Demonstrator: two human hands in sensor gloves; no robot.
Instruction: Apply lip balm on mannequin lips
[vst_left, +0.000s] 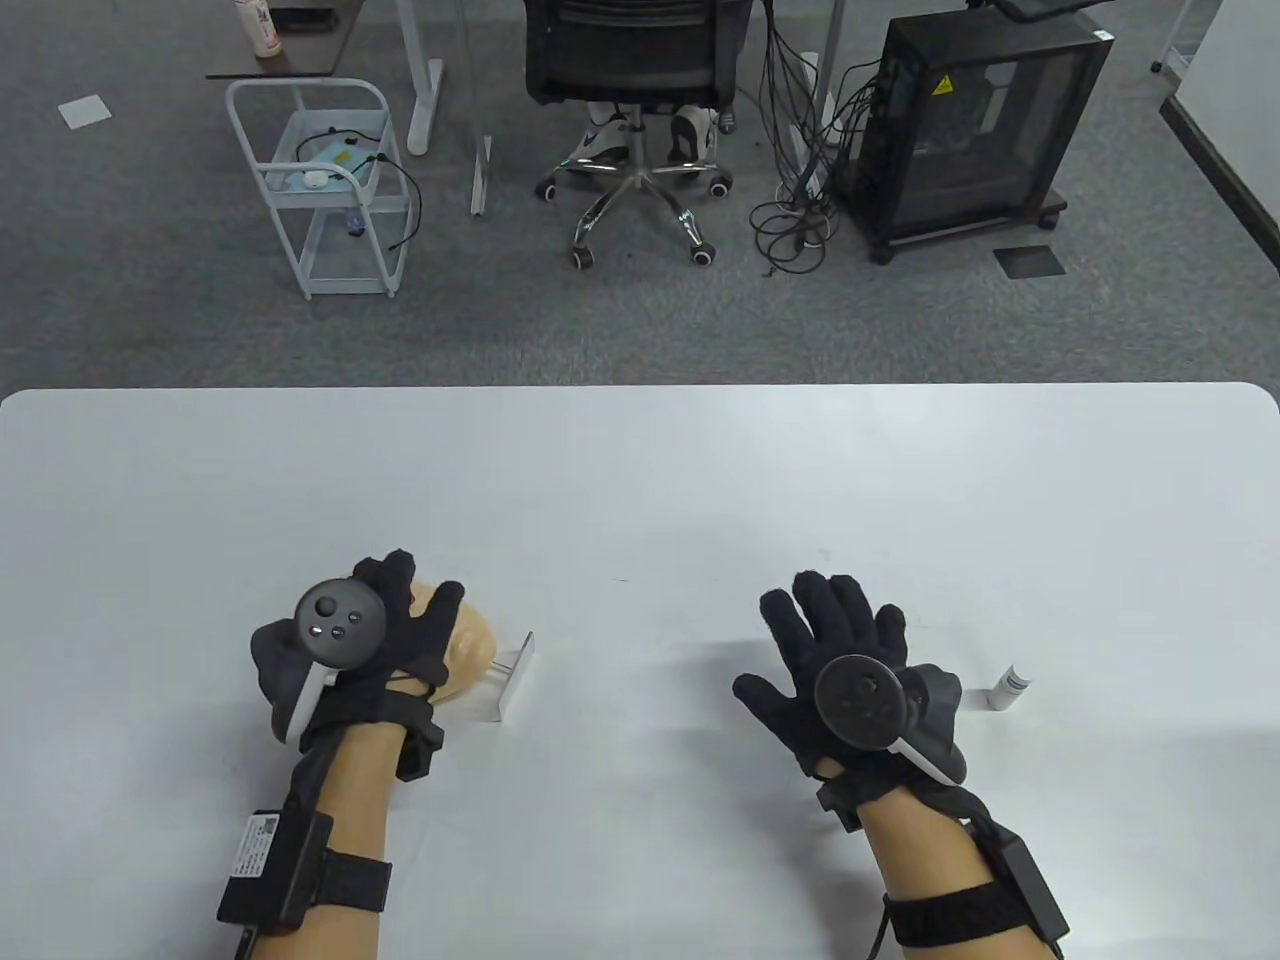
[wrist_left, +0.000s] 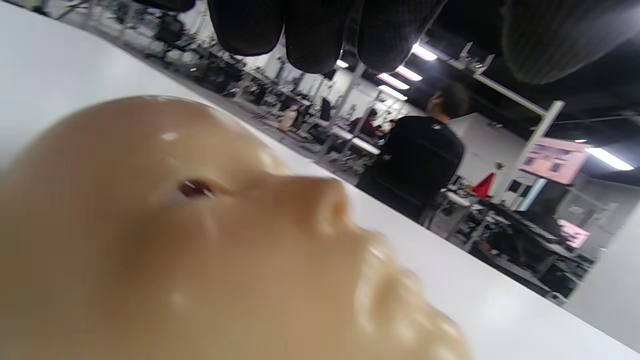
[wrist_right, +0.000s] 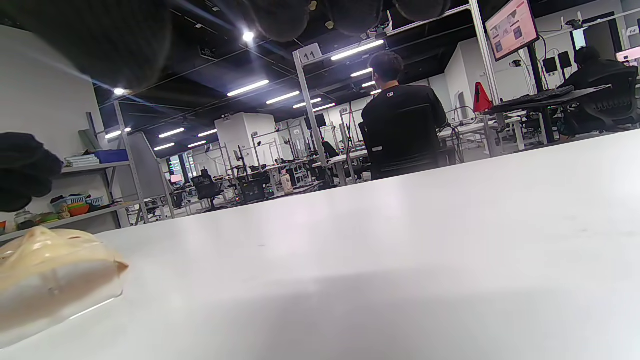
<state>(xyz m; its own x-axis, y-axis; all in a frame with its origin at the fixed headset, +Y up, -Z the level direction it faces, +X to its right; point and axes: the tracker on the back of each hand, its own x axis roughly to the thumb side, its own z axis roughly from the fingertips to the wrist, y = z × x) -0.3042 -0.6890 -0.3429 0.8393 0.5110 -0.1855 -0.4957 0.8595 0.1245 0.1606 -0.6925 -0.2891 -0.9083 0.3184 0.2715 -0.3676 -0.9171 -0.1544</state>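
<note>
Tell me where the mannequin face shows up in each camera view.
Table view: mannequin face lower left, partly under the left hand.
Left wrist view: it fills the lower left, fingers hanging above.
Right wrist view: bottom-left corner.
Shared landmark: the white table it lies on.

Table view from above, wrist views low, sharing mannequin face (wrist_left: 200, 240)

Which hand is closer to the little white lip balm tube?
The right hand. The lip balm tube lies on the table just to that hand's right, untouched. The left hand is far across the table, over the mannequin face.
</note>
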